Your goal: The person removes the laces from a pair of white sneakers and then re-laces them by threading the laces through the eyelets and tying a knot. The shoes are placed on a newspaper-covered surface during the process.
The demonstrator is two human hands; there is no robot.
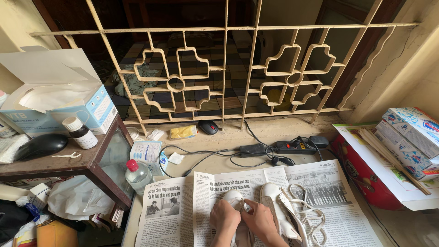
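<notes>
Shoe (236,201) half-hidden, probably under hands

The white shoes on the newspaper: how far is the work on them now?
Done: the right shoe lies aside, its laces pulled loose. In hand: left hand and right hand grip the left shoe. Left: cannot tell; that shoe is mostly hidden.

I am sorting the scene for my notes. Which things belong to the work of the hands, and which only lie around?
In the work:
- left hand and right hand, both on one white shoe
- second white shoe, beside it
- loose white laces
- newspaper under them

Lying about:
- power strip
- two computer mice
- red-capped bottle
- tissue box
- stacked boxes
</notes>
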